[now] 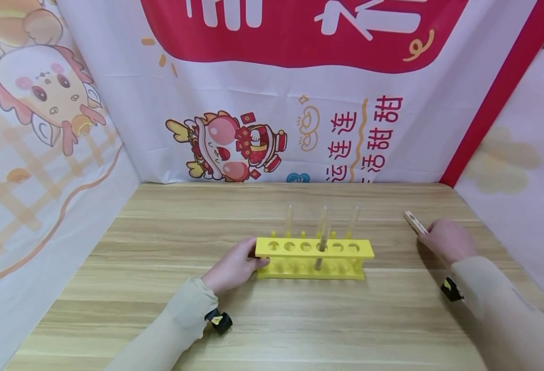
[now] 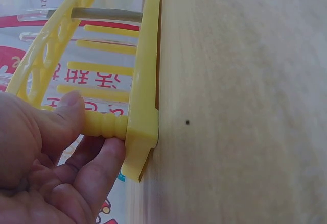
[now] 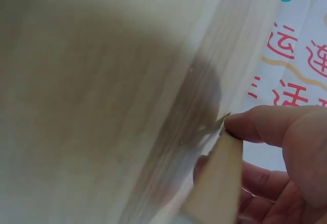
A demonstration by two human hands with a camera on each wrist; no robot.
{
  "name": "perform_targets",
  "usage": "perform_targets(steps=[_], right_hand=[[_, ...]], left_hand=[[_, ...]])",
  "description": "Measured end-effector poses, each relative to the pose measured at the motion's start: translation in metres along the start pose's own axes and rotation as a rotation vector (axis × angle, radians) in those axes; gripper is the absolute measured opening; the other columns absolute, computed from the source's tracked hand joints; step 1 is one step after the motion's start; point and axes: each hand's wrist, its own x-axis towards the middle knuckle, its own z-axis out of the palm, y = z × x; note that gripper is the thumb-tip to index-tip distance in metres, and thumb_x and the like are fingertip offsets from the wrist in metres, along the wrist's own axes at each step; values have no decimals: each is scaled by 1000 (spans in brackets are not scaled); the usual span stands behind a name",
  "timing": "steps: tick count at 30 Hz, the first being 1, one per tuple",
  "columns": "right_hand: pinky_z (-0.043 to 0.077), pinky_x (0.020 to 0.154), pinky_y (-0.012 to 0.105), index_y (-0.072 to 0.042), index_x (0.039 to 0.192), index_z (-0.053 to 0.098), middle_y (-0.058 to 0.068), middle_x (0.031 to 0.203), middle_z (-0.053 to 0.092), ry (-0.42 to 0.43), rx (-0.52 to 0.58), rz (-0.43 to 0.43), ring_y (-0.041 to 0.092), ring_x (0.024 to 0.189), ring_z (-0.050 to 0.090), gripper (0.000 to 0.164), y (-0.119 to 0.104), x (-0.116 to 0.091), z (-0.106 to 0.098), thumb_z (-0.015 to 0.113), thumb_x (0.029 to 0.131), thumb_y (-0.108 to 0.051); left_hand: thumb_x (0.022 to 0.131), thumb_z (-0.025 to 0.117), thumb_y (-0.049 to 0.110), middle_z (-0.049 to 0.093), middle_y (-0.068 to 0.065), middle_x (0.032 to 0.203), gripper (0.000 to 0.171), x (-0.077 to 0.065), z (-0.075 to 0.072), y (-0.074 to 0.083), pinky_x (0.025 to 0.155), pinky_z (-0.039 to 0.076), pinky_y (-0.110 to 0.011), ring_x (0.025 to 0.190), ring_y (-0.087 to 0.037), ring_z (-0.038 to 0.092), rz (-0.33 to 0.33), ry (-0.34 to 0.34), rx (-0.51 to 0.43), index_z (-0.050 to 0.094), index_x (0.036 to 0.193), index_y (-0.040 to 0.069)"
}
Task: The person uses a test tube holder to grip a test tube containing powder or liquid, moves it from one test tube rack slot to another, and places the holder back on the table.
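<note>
The left hand (image 1: 232,268) pinched the end post of the yellow rack (image 1: 315,254), thumb and fingers clamped on it, apparently steadying it mid-table (image 1: 160,309). The right hand (image 1: 448,239), well apart, gripped a wooden clamp (image 1: 414,222), kept clear of the tubes (image 1: 322,238).

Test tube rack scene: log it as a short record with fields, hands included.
Rack: yellow test tube rack standing on the wooden table
Tubes: several glass test tubes upright in the rack
Left hand: left hand grips the rack's left end post
Right hand: right hand holds a wooden clamp, apart from the rack
Backdrop: printed cloth
</note>
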Motion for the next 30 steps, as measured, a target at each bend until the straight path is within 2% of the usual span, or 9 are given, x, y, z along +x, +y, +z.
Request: perform_targets(steps=[8, 14, 18, 24, 30], right_hand=[[38, 47, 35, -12, 59, 55, 2, 57, 48, -76, -25, -5, 21, 54, 46, 30, -10, 9, -1, 63, 84, -26], [43, 47, 35, -9, 60, 55, 6, 59, 52, -111, -22, 9, 22, 53, 51, 33, -14, 15, -3, 63, 88, -24], [44, 48, 36, -6, 63, 56, 8, 61, 54, -114, -26, 29, 23, 54, 53, 34, -12, 17, -3, 66, 90, -24], [43, 46, 33, -6, 60, 58, 4, 54, 52, -132, 7, 58, 19, 49, 52, 39, -12, 14, -4, 69, 90, -28], [43, 50, 35, -6, 62, 59, 6, 58, 53, -81, 16, 68, 22, 54, 50, 38, -14, 18, -3, 73, 88, -29]], left_hand=[[98, 64, 16, 64, 3, 117, 26, 0, 0, -1, 92, 49, -40, 102, -13, 59, -20, -7, 0, 60, 123, 16], [98, 64, 17, 64, 2, 118, 26, 1, 0, -1, 91, 49, -40, 103, -13, 59, -17, -12, -6, 60, 124, 16], [98, 64, 16, 63, 3, 121, 28, 1, 1, -1, 93, 48, -39, 106, -13, 59, -27, -17, -12, 59, 126, 17], [98, 64, 15, 62, 1, 125, 32, 1, 2, 2, 97, 47, -42, 111, -14, 58, -28, -17, -2, 58, 129, 17], [97, 65, 13, 62, 1, 126, 35, 1, 2, 0, 98, 46, -42, 112, -14, 58, -43, 4, 1, 57, 130, 17]])
